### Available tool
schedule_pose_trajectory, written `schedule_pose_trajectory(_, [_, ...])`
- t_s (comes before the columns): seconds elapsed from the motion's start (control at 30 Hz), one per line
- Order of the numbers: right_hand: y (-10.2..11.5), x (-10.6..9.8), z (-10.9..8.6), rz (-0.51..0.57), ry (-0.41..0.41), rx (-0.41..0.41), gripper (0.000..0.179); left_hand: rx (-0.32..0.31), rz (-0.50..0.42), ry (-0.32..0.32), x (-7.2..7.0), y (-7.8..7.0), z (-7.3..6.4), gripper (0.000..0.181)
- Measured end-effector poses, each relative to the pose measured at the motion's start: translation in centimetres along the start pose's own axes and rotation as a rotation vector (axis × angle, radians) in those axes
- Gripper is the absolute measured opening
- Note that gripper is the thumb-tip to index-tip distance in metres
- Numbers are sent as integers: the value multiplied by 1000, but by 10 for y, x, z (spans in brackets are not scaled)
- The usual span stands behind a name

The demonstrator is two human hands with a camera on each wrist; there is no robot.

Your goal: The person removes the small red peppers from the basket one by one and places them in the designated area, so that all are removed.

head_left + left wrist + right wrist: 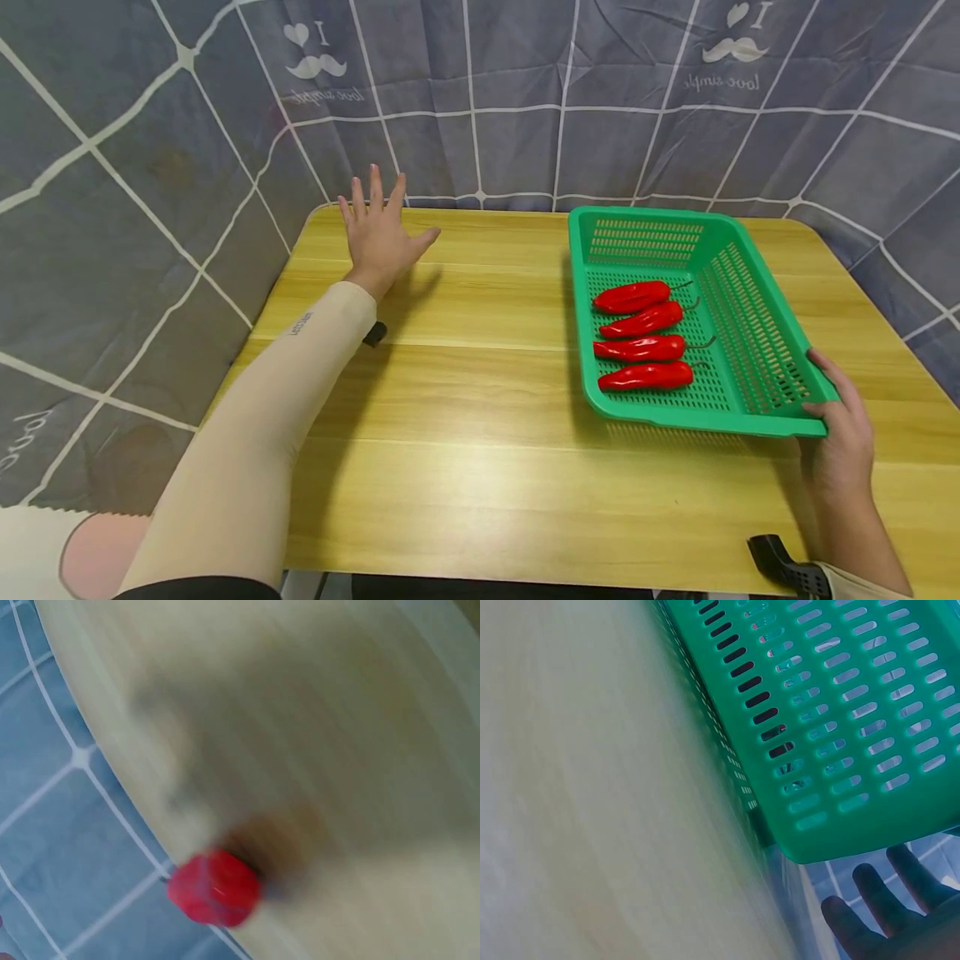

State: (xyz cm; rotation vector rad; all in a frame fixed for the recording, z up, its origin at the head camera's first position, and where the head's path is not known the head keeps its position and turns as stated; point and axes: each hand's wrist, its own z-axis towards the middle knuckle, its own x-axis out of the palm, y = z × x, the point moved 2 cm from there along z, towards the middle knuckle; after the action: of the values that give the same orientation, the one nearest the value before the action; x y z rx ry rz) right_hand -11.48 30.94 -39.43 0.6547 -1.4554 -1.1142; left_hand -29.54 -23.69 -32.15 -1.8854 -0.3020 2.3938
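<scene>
My left hand (381, 238) is held over the far left part of the table, its fingers spread and nothing in them. In the left wrist view a blurred, rounded red thing (214, 888) lies by the table edge; its kind is unclear, and the head view does not show it. A green plastic basket (583, 333) stands on the right side of the table. Inside it, several red peppers (647, 377) with thin stems lie in a column. My right hand (843, 437) grips the basket's near right corner, thumb over the rim; other fingers (881, 896) extend beyond the basket wall.
The wooden table (465, 383) has a grey curtain (517, 67) with white lines along its back and left side. A black wrist mount (783, 567) sits on my right wrist, and a small black piece (375, 334) shows beside my left wrist.
</scene>
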Motion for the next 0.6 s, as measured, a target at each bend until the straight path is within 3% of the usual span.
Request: schedule_pose_trajectory(0.6, [1, 2, 2, -80, -13, 12, 61, 247, -123, 21, 8, -101, 3, 92])
